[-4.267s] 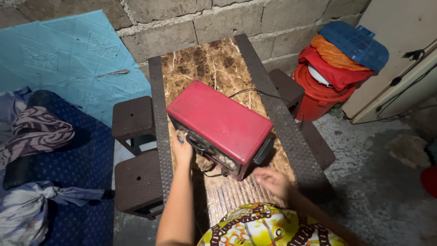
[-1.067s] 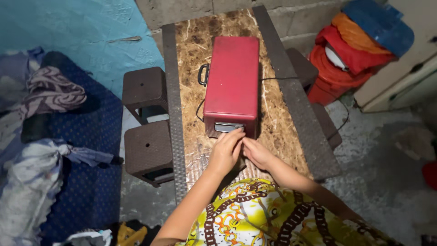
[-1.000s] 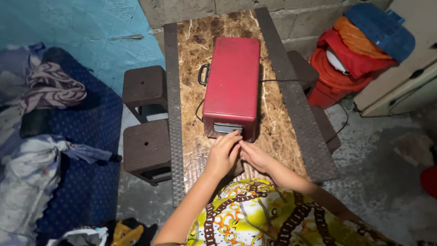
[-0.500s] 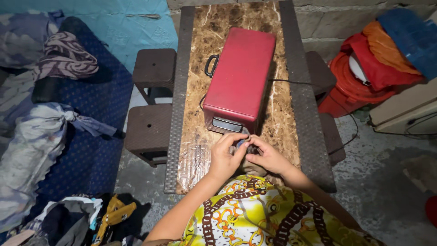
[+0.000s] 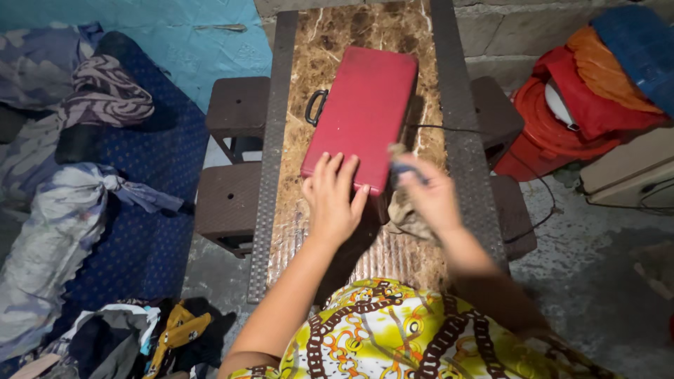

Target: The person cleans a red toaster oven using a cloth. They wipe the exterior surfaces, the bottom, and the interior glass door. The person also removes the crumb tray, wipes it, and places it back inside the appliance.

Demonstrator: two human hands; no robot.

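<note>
- A red metal box (image 5: 364, 116) with a black side handle (image 5: 314, 107) is lying flat on a brown marble-patterned table (image 5: 330, 42).
- The left hand (image 5: 333, 200) is resting on the box's near end, its fingers spread flat and gripping nothing.
- The right hand (image 5: 430, 194), blurred, is pinching a crumpled rag (image 5: 407, 210) just beside the box's near right corner.
- 2 brown stools (image 5: 228, 203) are standing left of the table.
</note>
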